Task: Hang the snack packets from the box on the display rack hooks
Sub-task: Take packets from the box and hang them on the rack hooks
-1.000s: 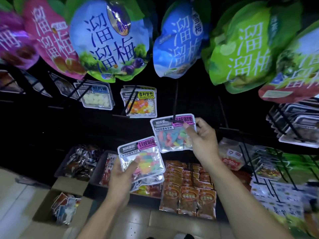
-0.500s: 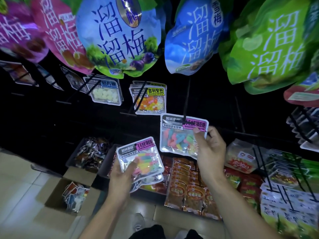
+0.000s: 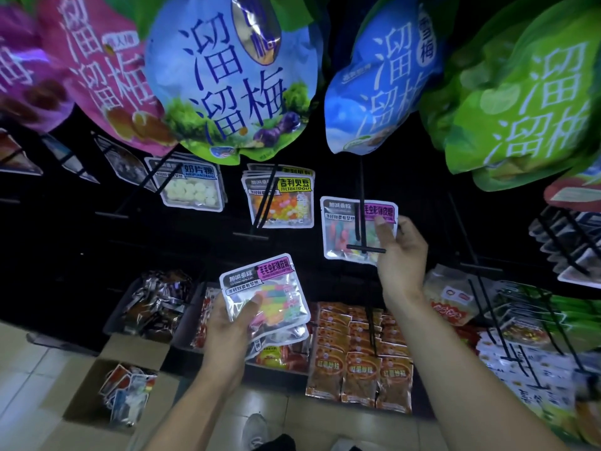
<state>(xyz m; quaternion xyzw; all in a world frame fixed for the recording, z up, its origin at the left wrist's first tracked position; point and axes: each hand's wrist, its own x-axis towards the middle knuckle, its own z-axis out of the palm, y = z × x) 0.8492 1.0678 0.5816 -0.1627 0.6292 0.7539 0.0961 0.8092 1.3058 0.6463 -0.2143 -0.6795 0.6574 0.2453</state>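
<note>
Packet [image 3: 344, 229] on hook, pinched in rt grip [image 3: 401, 255].

Dim, blue-tinted wide-angle view: black display rack [image 3: 406, 177] lost in shadow, glossy hanging plum bags [image 3: 234, 79] bowed and blurred toward the edges.

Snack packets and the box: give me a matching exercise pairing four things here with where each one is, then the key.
Things:
1. gummy packet with pink label
2. stack of gummy packets
3. cardboard box
4. jelly bean packets with yellow label

Places:
A. on the floor at lower left, open, with packets inside
B. gripped in the left hand
C. on the black hook, held at its edge by the right hand
D. hanging on the hook left of that one

Pairs: 1-C, 2-B, 3-A, 4-D
</note>
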